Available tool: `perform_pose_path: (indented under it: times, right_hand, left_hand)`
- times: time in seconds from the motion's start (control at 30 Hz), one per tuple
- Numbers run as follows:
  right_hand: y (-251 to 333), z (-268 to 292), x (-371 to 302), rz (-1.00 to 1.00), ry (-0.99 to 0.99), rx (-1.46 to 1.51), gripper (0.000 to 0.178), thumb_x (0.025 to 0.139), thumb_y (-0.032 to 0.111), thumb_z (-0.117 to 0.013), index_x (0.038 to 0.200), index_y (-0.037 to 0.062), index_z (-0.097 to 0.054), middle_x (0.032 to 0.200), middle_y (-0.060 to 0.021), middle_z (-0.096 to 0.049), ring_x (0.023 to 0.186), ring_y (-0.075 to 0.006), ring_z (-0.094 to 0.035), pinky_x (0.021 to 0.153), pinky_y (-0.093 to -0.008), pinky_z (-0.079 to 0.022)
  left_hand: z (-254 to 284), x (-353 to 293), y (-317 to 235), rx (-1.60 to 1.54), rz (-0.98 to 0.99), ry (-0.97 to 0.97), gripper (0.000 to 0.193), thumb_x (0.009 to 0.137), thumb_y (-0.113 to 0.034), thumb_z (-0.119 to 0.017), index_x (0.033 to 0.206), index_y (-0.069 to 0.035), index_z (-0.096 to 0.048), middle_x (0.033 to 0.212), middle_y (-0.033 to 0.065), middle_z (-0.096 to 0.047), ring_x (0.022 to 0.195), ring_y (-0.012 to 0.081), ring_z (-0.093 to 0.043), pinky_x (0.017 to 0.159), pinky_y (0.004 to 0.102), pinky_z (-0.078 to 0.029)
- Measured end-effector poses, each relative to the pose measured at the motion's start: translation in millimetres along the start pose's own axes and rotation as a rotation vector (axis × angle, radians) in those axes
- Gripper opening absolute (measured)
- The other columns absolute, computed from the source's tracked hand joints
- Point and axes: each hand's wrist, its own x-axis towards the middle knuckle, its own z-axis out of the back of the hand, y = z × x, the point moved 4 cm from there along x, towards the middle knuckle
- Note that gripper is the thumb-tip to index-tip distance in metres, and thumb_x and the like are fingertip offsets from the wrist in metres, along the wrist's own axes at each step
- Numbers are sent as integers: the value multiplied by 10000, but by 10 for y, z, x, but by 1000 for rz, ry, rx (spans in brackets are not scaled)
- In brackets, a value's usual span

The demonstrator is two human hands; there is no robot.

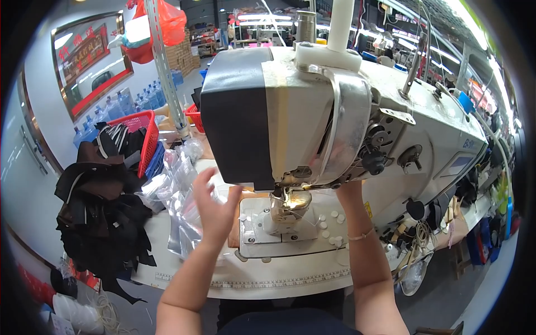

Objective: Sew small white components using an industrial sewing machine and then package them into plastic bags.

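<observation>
A large white and dark-grey sewing machine (298, 106) stands in front of me, its lit needle area (293, 199) above a raised metal post (286, 220). To the left of the post, my left hand (215, 206) is raised with thumb and fingers apart, holding nothing visible. A flat brown piece (234, 237) shows beside it at the edge of the metal bed plate (265, 249). My right hand (350, 191) reaches up behind the machine head, which hides its fingers. Several small white discs (324, 225) lie on the bed between the post and my right forearm.
Crumpled clear plastic bags (177, 195) lie on the table's left. Beyond them are a heap of black and brown scraps (100, 206) and a red basket (149, 139). Cords and scraps (421, 234) clutter the right side. A ruler strip (268, 283) runs along the front edge.
</observation>
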Motion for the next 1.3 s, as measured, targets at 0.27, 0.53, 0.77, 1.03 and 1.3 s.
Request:
perform_pose_path:
  times: [0.27, 0.53, 0.77, 1.03, 1.3]
  right_hand:
    - [1319, 526, -511, 330, 29, -35, 248, 739, 149, -644, 982, 104, -621, 1063, -11, -577, 1049, -221, -532, 985, -423, -297]
    - [1434, 571, -367, 441, 71, -115, 176, 708, 81, -605, 882, 103, -623, 947, 8, -593, 932, -160, -577, 989, -418, -303]
    - [1427, 568, -272, 433, 90, -118, 160, 701, 80, -598, 857, 110, -619, 922, 16, -594, 920, -151, -575, 992, -413, -295]
    - [1327, 568, -194, 389, 115, -98, 163, 711, 53, -584, 840, 151, -608, 916, 57, -610, 885, -139, -571, 987, -408, -268]
    - [1220, 508, -131, 368, 122, -87, 188, 694, 23, -585, 794, 180, -612, 810, 65, -618, 735, -126, -549, 876, -383, -309]
  left_hand:
    - [-538, 251, -326, -172, 185, 1068, 360, 772, -180, -697, 1090, -58, -582, 1042, 85, -616, 988, 171, -561, 850, 309, -444]
    - [-471, 431, -678, -337, 312, 1252, 311, 754, -272, -694, 959, -41, -660, 828, 54, -655, 798, 118, -600, 687, 262, -466]
    - [-577, 264, -292, -517, 560, 1147, 243, 747, -135, -672, 950, -5, -648, 896, 97, -664, 791, 173, -628, 732, 268, -491]
    - [-622, 39, -82, -616, 790, 1045, 193, 766, -83, -628, 945, -10, -638, 798, 69, -630, 735, 147, -594, 689, 268, -472]
    - [-670, -122, -55, -720, 781, 943, 128, 744, -125, -603, 853, -59, -619, 726, 21, -607, 644, 86, -548, 584, 212, -392]
